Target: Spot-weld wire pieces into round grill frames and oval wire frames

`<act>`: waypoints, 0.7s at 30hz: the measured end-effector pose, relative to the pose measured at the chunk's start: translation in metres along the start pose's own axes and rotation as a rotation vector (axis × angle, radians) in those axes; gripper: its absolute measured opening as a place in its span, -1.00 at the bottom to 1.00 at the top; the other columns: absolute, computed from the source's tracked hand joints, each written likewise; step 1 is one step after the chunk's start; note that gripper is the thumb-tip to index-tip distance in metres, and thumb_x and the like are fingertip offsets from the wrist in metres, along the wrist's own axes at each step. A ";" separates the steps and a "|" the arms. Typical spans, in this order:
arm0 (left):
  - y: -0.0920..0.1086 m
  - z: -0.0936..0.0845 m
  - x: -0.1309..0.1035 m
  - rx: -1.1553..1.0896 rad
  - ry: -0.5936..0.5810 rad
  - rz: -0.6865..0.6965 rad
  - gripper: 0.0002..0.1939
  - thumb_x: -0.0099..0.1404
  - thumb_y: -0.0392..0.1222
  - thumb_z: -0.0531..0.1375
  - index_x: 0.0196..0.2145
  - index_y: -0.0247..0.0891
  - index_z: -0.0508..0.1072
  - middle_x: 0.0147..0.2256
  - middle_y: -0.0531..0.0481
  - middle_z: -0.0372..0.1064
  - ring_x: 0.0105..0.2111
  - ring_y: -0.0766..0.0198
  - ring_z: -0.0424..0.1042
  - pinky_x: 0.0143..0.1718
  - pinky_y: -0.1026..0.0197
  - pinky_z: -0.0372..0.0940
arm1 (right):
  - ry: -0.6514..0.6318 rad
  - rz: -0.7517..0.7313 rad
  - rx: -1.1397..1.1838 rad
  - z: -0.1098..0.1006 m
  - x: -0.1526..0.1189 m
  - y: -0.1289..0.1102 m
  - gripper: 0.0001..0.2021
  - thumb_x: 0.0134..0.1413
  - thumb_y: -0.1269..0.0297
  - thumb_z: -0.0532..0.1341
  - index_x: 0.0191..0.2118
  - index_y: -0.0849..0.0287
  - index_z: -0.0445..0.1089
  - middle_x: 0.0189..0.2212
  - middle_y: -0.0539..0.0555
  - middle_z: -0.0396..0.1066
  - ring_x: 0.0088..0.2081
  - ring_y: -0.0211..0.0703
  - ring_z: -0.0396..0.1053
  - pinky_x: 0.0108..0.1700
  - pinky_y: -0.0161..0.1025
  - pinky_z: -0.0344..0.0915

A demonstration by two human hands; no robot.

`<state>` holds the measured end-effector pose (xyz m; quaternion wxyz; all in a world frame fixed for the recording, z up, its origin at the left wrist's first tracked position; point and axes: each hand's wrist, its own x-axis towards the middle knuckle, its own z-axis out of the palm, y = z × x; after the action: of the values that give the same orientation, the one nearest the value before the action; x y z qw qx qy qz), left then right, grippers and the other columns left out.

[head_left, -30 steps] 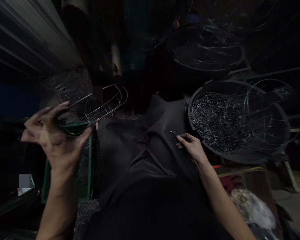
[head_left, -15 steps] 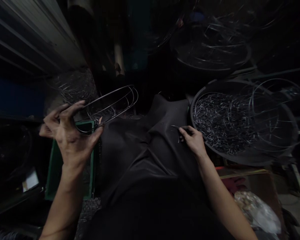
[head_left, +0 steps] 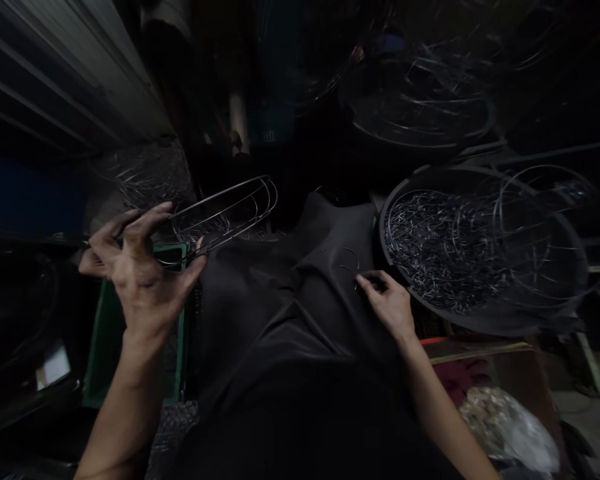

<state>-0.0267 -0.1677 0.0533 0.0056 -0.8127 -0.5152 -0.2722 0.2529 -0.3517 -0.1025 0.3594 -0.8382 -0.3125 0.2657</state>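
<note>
At the left, my left hand (head_left: 143, 270) grips a bent wire frame (head_left: 230, 189) between thumb and fingers. The frame is long, with a rounded far end and a few inner curved wires. My right hand (head_left: 387, 300) is over the dark apron (head_left: 290, 333) on my lap, thumb and fingertips pinched on small curved wire pieces (head_left: 350, 257). How many pieces it holds I cannot tell. Just right of that hand stands a round black tub (head_left: 555, 303) holding a heap of short bent wires (head_left: 445, 260).
Large wire rings (head_left: 555, 167) lean over the tub's right side. A green crate (head_left: 96, 347) is below my left hand. A cardboard box (head_left: 525, 373) with a clear plastic bag (head_left: 525, 433) sits at lower right. Another round container (head_left: 410, 133) with wires is behind. Loose wire (head_left: 150, 173) is piled at back left.
My right hand has shifted slightly down, and the curved wires in its fingertips have turned and show more. My left hand and the wire frame are almost where they were.
</note>
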 end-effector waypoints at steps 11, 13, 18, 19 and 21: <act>0.007 0.016 0.011 -0.008 -0.076 0.176 -0.39 0.01 -0.19 0.31 0.03 -0.18 0.24 0.06 -0.02 0.30 0.09 0.00 0.10 0.10 -0.01 -0.03 | 0.006 0.000 0.085 -0.009 -0.008 -0.010 -0.66 -0.03 -0.07 0.16 -0.30 0.12 0.31 -0.46 0.07 0.40 -0.47 -0.15 0.35 -0.38 -0.20 0.30; 0.008 0.022 0.013 -0.030 -0.128 0.167 -0.40 0.02 -0.14 0.30 0.03 -0.18 0.25 0.06 -0.06 0.29 0.10 -0.03 0.09 0.08 -0.04 -0.06 | 0.019 0.042 0.210 -0.017 -0.006 -0.013 -0.60 -0.07 -0.03 0.21 -0.16 0.13 0.33 -0.41 0.05 0.42 -0.45 -0.18 0.37 -0.37 -0.24 0.32; 0.007 0.031 0.012 -0.028 -0.139 0.198 -0.44 0.09 -0.12 0.25 0.05 -0.18 0.24 0.01 -0.12 0.31 0.11 -0.06 0.08 0.09 -0.08 -0.09 | 0.078 -0.047 0.169 -0.013 0.021 -0.013 -0.59 -0.08 -0.01 0.22 -0.14 0.15 0.42 -0.32 0.10 0.46 -0.34 -0.12 0.41 -0.26 -0.18 0.35; 0.006 0.031 0.012 -0.018 -0.132 0.215 -0.44 0.10 -0.12 0.24 0.06 -0.18 0.23 0.00 -0.12 0.31 0.11 -0.06 0.09 0.09 -0.09 -0.08 | 0.100 -0.108 0.087 -0.007 0.028 -0.010 -0.61 -0.04 -0.01 0.19 -0.18 0.17 0.43 -0.31 0.13 0.47 -0.32 -0.09 0.41 -0.24 -0.15 0.35; 0.003 0.031 0.013 -0.002 -0.121 0.253 -0.46 0.13 -0.15 0.22 0.07 -0.17 0.22 0.00 -0.11 0.32 0.10 -0.06 0.10 0.07 -0.09 -0.03 | 0.139 -0.248 -0.116 0.009 0.042 -0.005 -0.63 0.04 0.00 0.10 -0.26 0.21 0.44 -0.33 0.19 0.47 -0.30 -0.02 0.41 -0.19 -0.09 0.33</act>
<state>-0.0064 -0.1492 0.0337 0.0079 -0.8860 -0.4079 -0.2205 0.2732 -0.3149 -0.1129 0.3614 -0.8288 -0.4028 0.1420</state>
